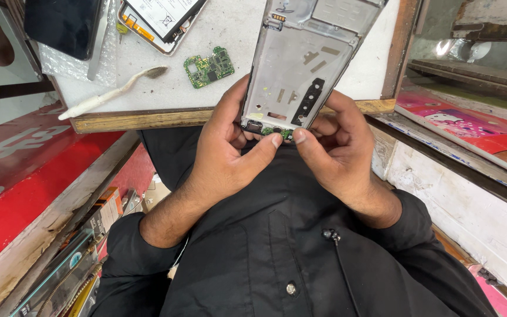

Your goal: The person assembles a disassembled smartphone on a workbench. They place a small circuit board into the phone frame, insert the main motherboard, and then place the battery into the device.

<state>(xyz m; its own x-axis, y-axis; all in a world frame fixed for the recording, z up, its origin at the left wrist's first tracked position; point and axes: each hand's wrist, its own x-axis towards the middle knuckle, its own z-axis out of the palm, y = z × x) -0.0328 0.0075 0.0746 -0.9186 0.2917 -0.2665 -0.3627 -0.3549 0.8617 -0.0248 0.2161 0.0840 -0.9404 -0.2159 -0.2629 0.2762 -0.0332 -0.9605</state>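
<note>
Both hands' fingers (272, 141) pinch the phone frame's (300, 64) near end, its long axis pointing away.

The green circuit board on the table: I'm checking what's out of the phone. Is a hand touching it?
No. The green circuit board lies alone on the table, while both hands grip the phone frame.
</note>
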